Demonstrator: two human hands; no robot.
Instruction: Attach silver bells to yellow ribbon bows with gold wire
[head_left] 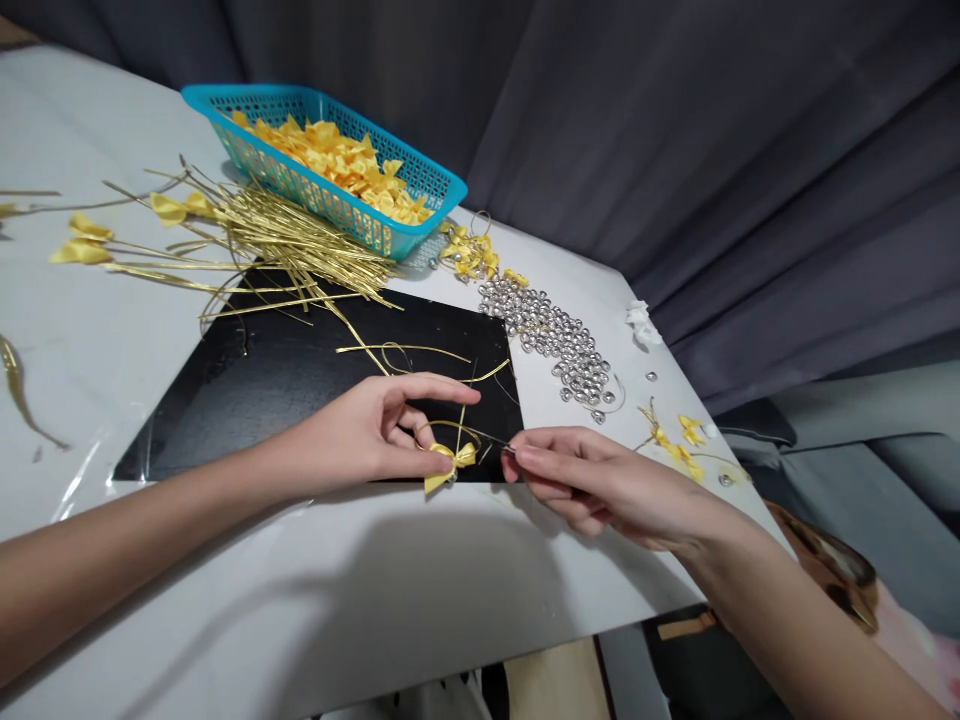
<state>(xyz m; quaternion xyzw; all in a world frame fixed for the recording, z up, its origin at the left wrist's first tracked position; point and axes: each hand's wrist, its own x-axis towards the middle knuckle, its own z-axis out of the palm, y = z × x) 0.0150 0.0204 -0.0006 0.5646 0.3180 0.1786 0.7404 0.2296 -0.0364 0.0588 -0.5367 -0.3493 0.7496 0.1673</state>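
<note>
Between the thumb and curled fingers of my left hand [382, 430] is a small yellow ribbon bow [463, 456], with its index finger stretched out above. A gold cord loops up from the bow. My right hand [577, 470] pinches the end of a thin dark needle-like piece [487, 437], which points left toward the cord above the bow. I cannot make out whether it touches the cord. Both hands are over the front right edge of a black board [300, 400]. Loose gold cords [405, 350] lie on the board behind my left hand.
A blue-green basket [450, 190] of yellow bows stands at the back. Before it lies a bundle of gold cords [300, 240]. Silver beads [562, 345] are heaped right of the board, near finished-looking bows [675, 445]. A dark curtain [675, 150] hangs behind the white table [360, 600].
</note>
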